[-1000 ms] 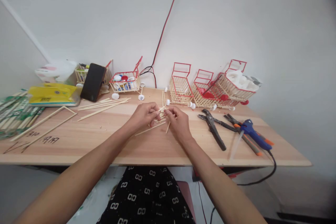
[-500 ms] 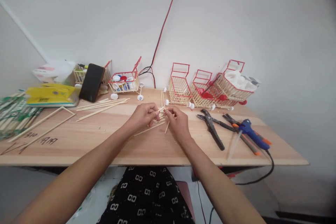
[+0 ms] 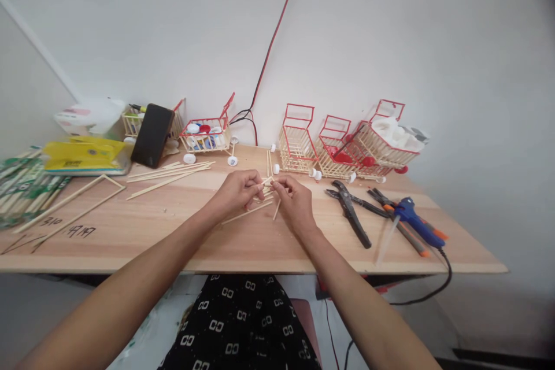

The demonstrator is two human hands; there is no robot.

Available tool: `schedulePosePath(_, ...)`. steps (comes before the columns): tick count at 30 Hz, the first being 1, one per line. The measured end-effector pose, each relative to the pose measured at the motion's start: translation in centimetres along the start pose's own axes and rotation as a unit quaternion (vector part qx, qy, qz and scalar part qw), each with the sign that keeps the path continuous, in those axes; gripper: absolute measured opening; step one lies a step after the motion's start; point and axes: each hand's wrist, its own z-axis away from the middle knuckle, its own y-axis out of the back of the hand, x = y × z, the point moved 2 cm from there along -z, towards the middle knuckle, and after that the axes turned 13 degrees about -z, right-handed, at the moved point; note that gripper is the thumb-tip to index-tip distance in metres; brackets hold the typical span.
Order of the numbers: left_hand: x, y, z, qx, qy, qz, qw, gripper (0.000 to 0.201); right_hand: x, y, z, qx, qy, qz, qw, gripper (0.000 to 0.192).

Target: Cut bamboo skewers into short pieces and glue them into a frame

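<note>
My left hand (image 3: 241,189) is closed in a pinch on a short thin wooden stick (image 3: 267,180) over the middle of the table. My right hand (image 3: 295,198) pinches a second wooden stick (image 3: 276,210), whose lower end slants down below the fingers. The two sticks meet at an angle between my fingertips; the joint itself is too small to make out. Under and beside the hands lie several loose sticks (image 3: 246,213). More long sticks (image 3: 169,178) are spread on the table to the left.
Small stick-built carts with red trim (image 3: 297,141) stand along the wall. Pliers (image 3: 349,214) and a blue glue gun (image 3: 416,221) lie right. A phone (image 3: 152,135), a yellow packet (image 3: 87,156), wrapped stick bundles (image 3: 28,185) and a bent stick frame (image 3: 82,202) are left.
Both hands keep their pinch on the sticks in nearly the same place. The whole view has shifted very slightly; nothing else has visibly moved.
</note>
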Motion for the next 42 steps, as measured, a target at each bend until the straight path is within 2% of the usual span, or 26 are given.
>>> schedulePosePath(42, -0.17, 0.19, 0.09, 0.022, -0.018, -0.078, 0.997, 0.014, -0.01, -0.06, 0.00, -0.016, 0.003, -0.005, 1.000, 0.016)
